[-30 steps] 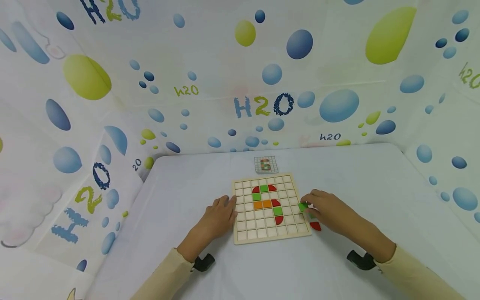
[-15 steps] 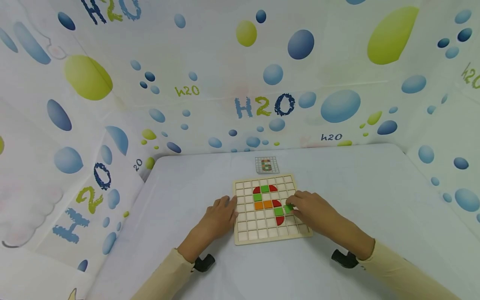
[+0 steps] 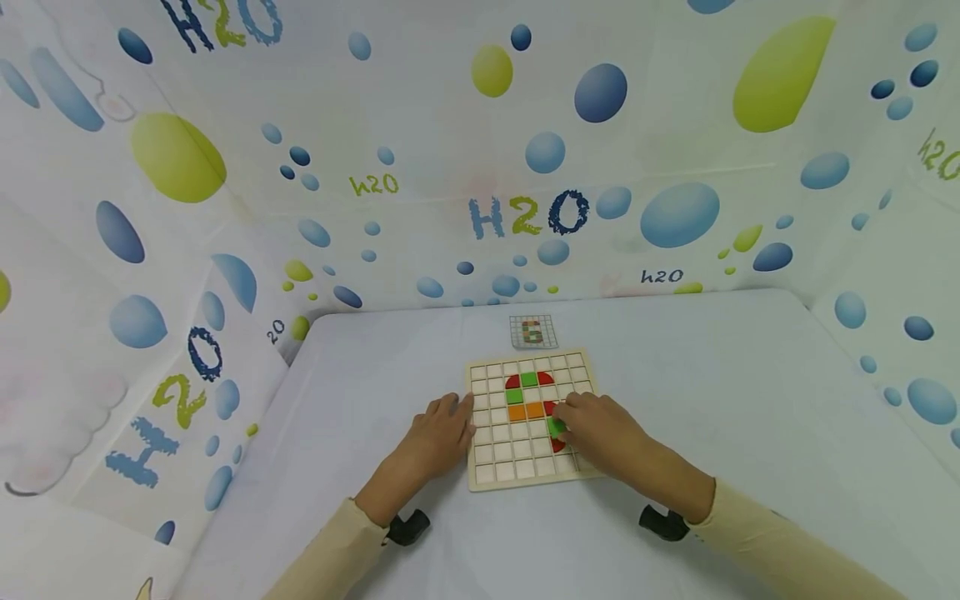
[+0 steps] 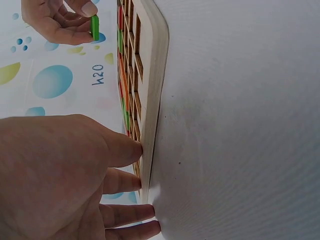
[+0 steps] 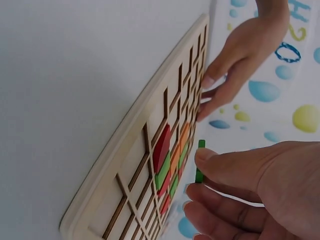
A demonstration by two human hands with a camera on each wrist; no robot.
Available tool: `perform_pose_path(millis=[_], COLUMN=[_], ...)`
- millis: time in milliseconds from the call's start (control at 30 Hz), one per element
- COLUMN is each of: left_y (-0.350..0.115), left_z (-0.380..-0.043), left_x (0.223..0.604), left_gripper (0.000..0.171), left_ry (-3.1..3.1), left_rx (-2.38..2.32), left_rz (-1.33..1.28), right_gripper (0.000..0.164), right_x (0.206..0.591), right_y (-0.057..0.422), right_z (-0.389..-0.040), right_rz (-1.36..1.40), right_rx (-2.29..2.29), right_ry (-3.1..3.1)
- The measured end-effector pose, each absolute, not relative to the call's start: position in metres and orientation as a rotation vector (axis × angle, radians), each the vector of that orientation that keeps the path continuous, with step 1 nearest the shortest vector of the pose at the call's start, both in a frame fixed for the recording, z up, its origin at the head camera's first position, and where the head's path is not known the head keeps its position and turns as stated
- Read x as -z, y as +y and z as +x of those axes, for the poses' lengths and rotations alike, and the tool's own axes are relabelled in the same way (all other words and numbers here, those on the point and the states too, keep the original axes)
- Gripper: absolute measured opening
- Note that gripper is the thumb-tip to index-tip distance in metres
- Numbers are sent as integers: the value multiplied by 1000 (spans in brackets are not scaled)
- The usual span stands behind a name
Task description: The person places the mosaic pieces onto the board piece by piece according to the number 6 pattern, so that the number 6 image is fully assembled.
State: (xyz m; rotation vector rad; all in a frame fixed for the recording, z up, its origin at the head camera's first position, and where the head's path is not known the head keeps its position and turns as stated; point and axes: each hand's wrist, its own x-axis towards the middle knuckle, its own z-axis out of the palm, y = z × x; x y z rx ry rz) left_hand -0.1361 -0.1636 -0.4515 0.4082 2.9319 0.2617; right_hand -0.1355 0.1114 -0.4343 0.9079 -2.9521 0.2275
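My right hand (image 3: 606, 433) pinches a green square tile (image 4: 95, 27) between thumb and fingers, the tile standing on edge above the wooden grid board (image 3: 502, 452). In the right wrist view, the thumb lies across the same tile (image 5: 201, 144). On the board, red quarter-round pieces, green squares and orange squares (image 3: 517, 412) form a curved figure; my right hand covers part of its right side. My left hand (image 3: 435, 435) rests at the board's left edge, thumb and a finger touching the frame, the other fingers reaching the white tabletop, as the left wrist view shows.
A small gridded card (image 3: 533, 332) with a coloured figure printed on it lies just beyond the board. The white table (image 3: 390, 358) ends at a patterned backdrop (image 3: 420, 125). A black wrist camera (image 3: 664, 523) hangs beneath the right forearm, another (image 3: 408, 527) beneath the left.
My right hand has carried the green tile leftward from the board's right edge to over the figure's lower right part. My left hand has stayed at the left edge.
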Motion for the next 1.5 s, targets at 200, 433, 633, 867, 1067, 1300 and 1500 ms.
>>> perform_pose_path(millis=[200, 433, 633, 867, 1067, 1300, 1500], left_y=[-165, -166, -167, -167, -167, -167, -168], left_z=[-135, -137, -135, -136, -137, -137, -137], left_x=[452, 455, 455, 456, 456, 456, 458], left_gripper=[56, 56, 56, 56, 57, 56, 57], left_ry=[2939, 2935, 2944, 2955, 2956, 2954, 2946], left_rx=[-261, -263, -273, -266, -254, -265, -257], left_rz=[409, 404, 416, 429, 429, 435, 422], right_gripper=[27, 28, 27, 27, 22, 23, 25], right_x=[434, 434, 436, 434, 436, 435, 436], right_y=[100, 89, 83, 79, 79, 76, 76], right_z=[-135, -134, -134, -134, -135, -134, -133], right_rz=[917, 919, 894, 880, 900, 902, 908], right_rx=[-235, -223, -231, -189, -185, -264, -283], right_ry=[-3021, -3052, -3067, -3085, -3083, -3115, -3112])
